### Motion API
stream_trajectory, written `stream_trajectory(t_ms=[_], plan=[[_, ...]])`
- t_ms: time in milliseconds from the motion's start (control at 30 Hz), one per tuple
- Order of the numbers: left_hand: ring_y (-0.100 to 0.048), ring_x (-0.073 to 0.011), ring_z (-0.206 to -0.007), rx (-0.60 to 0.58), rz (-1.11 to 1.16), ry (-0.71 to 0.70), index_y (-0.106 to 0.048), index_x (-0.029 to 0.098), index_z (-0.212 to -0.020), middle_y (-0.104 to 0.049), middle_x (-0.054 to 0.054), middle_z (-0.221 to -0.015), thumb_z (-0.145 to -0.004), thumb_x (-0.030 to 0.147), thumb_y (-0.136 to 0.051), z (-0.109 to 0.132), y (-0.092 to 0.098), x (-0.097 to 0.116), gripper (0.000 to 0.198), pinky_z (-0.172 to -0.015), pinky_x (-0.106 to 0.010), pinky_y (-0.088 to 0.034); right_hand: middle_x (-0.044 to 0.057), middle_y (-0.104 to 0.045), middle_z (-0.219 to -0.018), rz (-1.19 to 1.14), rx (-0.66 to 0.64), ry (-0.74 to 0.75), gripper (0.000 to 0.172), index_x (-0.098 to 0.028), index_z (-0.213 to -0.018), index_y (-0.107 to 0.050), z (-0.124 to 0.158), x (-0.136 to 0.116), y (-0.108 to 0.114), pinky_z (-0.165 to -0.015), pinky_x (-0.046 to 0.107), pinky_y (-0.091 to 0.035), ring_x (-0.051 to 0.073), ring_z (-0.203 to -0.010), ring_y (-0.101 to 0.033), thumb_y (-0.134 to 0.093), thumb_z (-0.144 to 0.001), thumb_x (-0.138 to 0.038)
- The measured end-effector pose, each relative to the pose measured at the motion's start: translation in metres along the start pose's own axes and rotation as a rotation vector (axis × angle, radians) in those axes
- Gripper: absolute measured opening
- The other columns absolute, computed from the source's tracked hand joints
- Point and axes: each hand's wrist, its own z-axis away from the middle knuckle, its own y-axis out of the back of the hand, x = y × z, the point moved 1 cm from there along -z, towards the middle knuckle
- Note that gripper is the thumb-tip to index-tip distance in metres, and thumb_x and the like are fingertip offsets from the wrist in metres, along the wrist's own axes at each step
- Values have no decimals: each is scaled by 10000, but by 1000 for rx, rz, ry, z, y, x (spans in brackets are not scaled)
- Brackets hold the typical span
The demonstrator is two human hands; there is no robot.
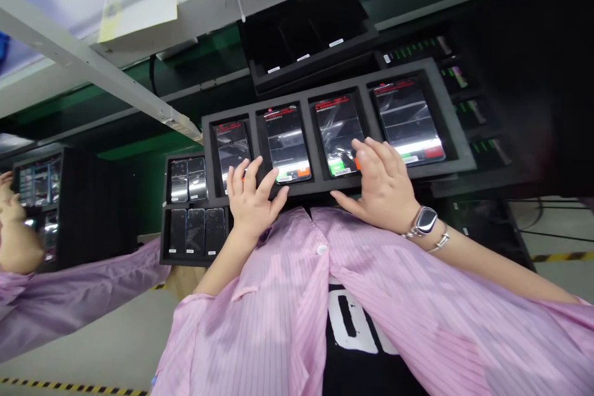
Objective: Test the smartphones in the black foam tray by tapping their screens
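While four lit phones (pixel 408 117) fill the tray (pixel 452 136), left hand (pixel 250 201) and right hand (pixel 383 189) lie spread on its near edge.

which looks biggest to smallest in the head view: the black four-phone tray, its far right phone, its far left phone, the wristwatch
1. black tray
2. far right phone
3. far left phone, partly under the left hand; it looks smaller, but lens and angle may cause that
4. wristwatch
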Motion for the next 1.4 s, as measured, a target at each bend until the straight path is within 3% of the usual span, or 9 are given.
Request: stream_trajectory(t_ms=[200,333,433,500,600,700,900,1133,1400], plan=[[-305,-381,-1565,-132,54,54,-702,285,-1292,-460,-117,-1627,-947,564,-632,-1,26,-9,449,-1278,-617,-211,144,-505,-1586,46,-155,-35,565,-239,-1414,-581,-3,0,20,-1232,651,-315,401,-1508,-411,-629,-942,-545],[-388,-349,-1523,14,-5,210,-653,214,-1332,-496,-174,-1574,-961,550,-589,20,52,-42,505,-1262,-554,-284,155,-674,-1384,64,125,-15,686,-219,-1504,-503,21,32,40,-1222,622,-375,385,-1394,-555,-694,-911,-508],[-519,-316,-1426,-112,-45,300,-672,223,-1301,-581,-158,-1496,-997,504,-547,37,56,-62,433,-1266,-540,-266,138,-764,-1154,115,249,50,653,-207,-1476,-556,40,54,42,-1184,610,-427,384,-1224,-674,-619,-935,-569],[-547,-303,-1405,-175,-50,317,-681,229,-1291,-578,-153,-1505,-1013,492,-528,41,55,-66,412,-1268,-537,-260,149,-762,-1119,139,176,3,635,-209,-1485,-558,44,56,44,-1147,648,-446,414,-1209,-677,-550,-968,-578],[-504,-309,-1443,-104,-53,273,-664,208,-1324,-571,-167,-1502,-1000,501,-550,36,58,-57,452,-1252,-515,-309,141,-715,-1278,62,31,-110,635,-287,-1570,-459,33,41,53,-1191,685,-388,437,-1327,-601,-573,-977,-482],[-442,-325,-1490,-63,-25,162,-678,215,-1301,-577,-150,-1496,-984,529,-562,18,57,-34,461,-1254,-525,-314,101,-695,-1336,-49,57,-55,666,-340,-1584,-413,13,21,58,-1228,693,-339,422,-1353,-583,-618,-957,-430],[-421,-345,-1509,-184,7,-6,-696,283,-1308,-601,-77,-1509,-967,585,-571,-12,19,4,472,-1294,-565,-223,95,-730,-1288,-127,-61,11,428,-253,-1359,-577,-5,7,22,-1199,651,-389,356,-1283,-643,-588,-973,-437],[-435,-355,-1487,-126,7,33,-695,304,-1315,-634,-63,-1466,-944,561,-622,-10,6,3,457,-1311,-591,-119,94,-744,-1272,-50,24,72,398,-188,-1295,-619,-1,6,7,-1184,544,-434,302,-1275,-651,-631,-952,-390],[-404,-364,-1507,-90,55,31,-643,258,-1353,-619,-108,-1468,-933,548,-635,-13,10,1,510,-1302,-582,-146,93,-723,-1323,-45,-120,-40,441,-197,-1303,-634,-10,4,16,-1241,558,-347,310,-1348,-594,-561,-980,-488]])
